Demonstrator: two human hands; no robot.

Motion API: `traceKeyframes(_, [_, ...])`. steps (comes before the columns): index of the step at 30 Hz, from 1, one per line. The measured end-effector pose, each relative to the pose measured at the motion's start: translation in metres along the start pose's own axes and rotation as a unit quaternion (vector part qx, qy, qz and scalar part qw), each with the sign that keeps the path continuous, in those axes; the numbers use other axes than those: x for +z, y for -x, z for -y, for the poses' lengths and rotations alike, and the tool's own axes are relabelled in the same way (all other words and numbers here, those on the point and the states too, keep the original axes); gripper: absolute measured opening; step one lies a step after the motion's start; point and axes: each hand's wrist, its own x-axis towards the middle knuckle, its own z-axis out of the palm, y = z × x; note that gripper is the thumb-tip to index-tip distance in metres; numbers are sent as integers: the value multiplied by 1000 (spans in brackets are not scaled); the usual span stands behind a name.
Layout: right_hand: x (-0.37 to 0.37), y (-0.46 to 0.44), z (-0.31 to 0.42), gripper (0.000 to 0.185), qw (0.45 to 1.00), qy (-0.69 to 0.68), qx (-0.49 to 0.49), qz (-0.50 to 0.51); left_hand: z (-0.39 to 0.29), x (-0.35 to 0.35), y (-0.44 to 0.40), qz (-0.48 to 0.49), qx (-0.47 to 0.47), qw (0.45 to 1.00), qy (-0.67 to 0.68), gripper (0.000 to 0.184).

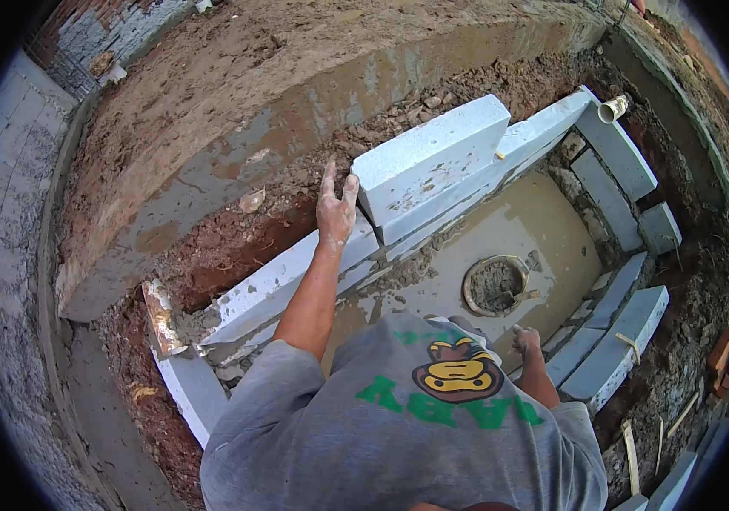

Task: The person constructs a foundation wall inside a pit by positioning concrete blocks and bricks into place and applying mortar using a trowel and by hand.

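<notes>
My left hand [336, 209], smeared with grey mud, is raised at the near-left end of a thick pale block [432, 157]. Its fingers are stretched out and apart, beside or against that end face. The block stands on edge on top of a row of similar pale blocks [275, 285], with grey mortar in the joints. My right hand [528, 342] is lower, over the muddy floor, and holds nothing visible; its fingers look loosely apart. Ahead of it sits a round bucket [467, 289] of grey mortar, a light strip of handle on its right side.
Murky water [551, 226] covers the pit floor. Block walls [611, 345] line the right side. A pipe stub [613, 109] pokes out at the far corner, and a mud-caked pipe [162, 317] lies at left. An earth bank with a concrete face [211, 187] rises behind.
</notes>
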Motion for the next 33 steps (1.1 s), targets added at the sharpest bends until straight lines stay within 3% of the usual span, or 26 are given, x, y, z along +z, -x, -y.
traceKeyframes(4, [-5, 0, 14, 33, 999, -21, -11, 25, -20, -5, -2, -8, 32, 991, -129, 70])
traceKeyframes(7, [1, 16, 22, 32, 999, -32, -32, 15, -25, 0, -14, 21, 41, 944, -327, 69])
traceKeyframes(10, [6, 34, 28, 25, 999, -35, -20, 10, -41, 3, -33, 44, 97, 894, -435, 70])
traceKeyframes(14, [13, 22, 1, 27, 999, -22, 18, 26, -72, 9, -62, 94, 73, 845, -522, 75])
traceKeyframes(18, [21, 23, -16, 27, 997, -37, 35, 52, -84, 31, -80, 96, 57, 836, -537, 79])
traceKeyframes(22, [27, 16, -25, 27, 997, -41, 32, 54, -90, 50, -89, 49, 36, 882, -468, 79])
traceKeyframes(25, [17, 13, -19, 26, 997, -50, 25, 49, -95, 60, -94, 43, 68, 874, -479, 79])
traceKeyframes(28, [3, 21, -10, 25, 995, -86, 29, 35, -103, 63, -99, 51, 2, 866, -498, 79])
traceKeyframes(33, [-19, -1, -23, 26, 994, -101, 41, 26, -106, 66, -108, 48, 3, 847, -530, 79])
